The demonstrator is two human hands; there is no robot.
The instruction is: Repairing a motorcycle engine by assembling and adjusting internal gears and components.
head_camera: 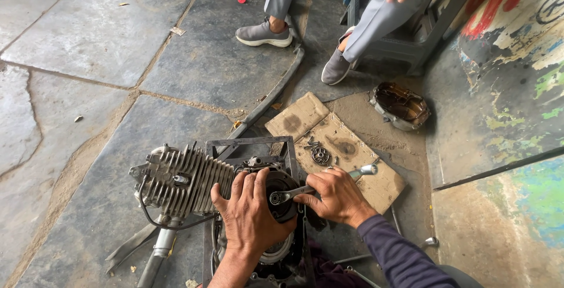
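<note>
Right hand (335,197) clenches the spanner (320,185); left hand (249,211), fingers spread, presses the rotor (284,203). Engine (194,182) at nine o'clock: likely heavy, rigid, oily. Grip the spanner's far end.

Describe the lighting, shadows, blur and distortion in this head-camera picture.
Head view: soft, even daylight, faint shadows only; sharp on the left hand, the right hand, the silver metal wrench and the grey finned engine block; slight wide-angle bending at the edges; no strong glare, a mild sheen on the grey stone floor.
</note>
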